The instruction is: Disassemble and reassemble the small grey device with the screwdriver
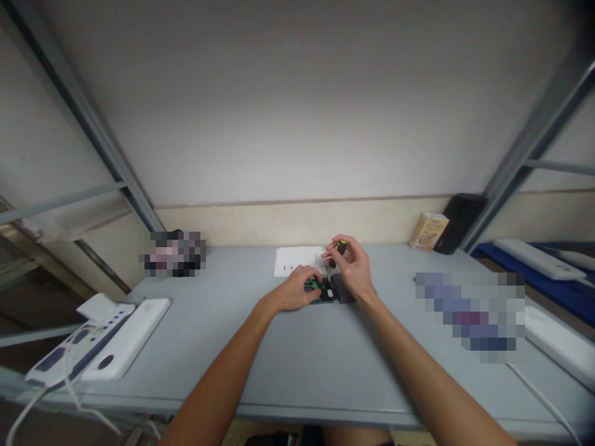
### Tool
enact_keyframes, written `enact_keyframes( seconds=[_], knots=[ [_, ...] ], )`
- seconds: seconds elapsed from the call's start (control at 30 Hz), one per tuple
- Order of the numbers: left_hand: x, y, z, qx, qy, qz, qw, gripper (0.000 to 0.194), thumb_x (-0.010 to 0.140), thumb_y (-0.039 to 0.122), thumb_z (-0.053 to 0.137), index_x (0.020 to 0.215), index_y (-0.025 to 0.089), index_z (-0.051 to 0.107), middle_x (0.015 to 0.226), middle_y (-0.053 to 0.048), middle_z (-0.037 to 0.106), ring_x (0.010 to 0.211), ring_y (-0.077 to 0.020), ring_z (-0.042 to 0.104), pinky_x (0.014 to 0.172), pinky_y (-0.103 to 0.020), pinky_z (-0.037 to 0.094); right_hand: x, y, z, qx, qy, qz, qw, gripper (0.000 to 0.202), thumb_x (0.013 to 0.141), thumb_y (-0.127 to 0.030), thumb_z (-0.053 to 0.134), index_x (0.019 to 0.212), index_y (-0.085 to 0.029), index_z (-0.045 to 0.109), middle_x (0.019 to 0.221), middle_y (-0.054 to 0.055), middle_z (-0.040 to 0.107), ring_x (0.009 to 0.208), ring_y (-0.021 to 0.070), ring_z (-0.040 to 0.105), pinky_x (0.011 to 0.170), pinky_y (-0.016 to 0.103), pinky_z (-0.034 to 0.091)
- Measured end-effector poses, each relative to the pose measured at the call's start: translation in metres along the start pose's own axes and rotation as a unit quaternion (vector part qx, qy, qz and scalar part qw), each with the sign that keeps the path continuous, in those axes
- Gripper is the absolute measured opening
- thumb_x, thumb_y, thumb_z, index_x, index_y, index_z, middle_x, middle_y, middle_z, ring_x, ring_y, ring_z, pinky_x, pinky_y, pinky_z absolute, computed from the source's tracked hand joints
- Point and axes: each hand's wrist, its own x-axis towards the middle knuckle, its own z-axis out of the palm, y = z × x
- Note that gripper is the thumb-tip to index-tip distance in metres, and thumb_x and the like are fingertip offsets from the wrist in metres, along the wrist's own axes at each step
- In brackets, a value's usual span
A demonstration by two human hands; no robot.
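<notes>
My right hand (pixel 356 266) is closed round a black-and-yellow handle (pixel 340 247), which looks like a screwdriver's; its tip is too small to make out. It is held above a dark flat panel (pixel 344 290) on the desk. To the left, my left hand (pixel 297 289) curves its fingers over a green circuit board (pixel 311 284) in a dark casing (pixel 328 293) and grips it against the desk top. Part of the board is hidden by the fingers. Just behind lies a white sheet (pixel 283 259) with several tiny dark pieces on it, and a clear plastic item near its right edge.
The grey desk (pixel 320 359) meets a wall behind. At left lie a power strip (pixel 83 341) and a white flat box (pixel 130 341) with cables. A small yellowish carton (pixel 427 232) and a black speaker-like box (pixel 460 223) stand back right. Blurred items lie on both sides.
</notes>
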Motion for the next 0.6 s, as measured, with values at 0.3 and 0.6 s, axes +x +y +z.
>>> enact_keyframes(
  seconds=[0.3, 0.6],
  knots=[
    [0.0012, -0.0038, 0.0044, 0.019, 0.034, 0.032, 0.999, 0.016, 0.084, 0.014, 0.065, 0.099, 0.020, 0.067, 0.105, -0.007, 0.066, 0.107, -0.0233, 0.058, 0.101, -0.037, 0.045, 0.0015, 0.0003, -0.0005, 0.000, 0.007, 0.006, 1.000, 0.031, 0.084, -0.039, 0.077, 0.107, -0.026, 0.062, 0.087, 0.000, 0.064, 0.072, 0.0170, 0.072, 0.065, 0.030, 0.061],
    [0.0008, -0.0035, 0.0042, 0.024, 0.033, 0.033, 0.999, 0.020, 0.083, 0.011, 0.065, 0.100, 0.021, 0.069, 0.106, -0.007, 0.068, 0.109, -0.0239, 0.058, 0.103, -0.037, 0.045, 0.0006, -0.0026, 0.0019, 0.021, 0.012, 0.014, 1.000, 0.035, 0.082, -0.043, 0.078, 0.106, -0.026, 0.060, 0.089, 0.000, 0.064, 0.074, 0.0175, 0.072, 0.067, 0.032, 0.062]
  ],
)
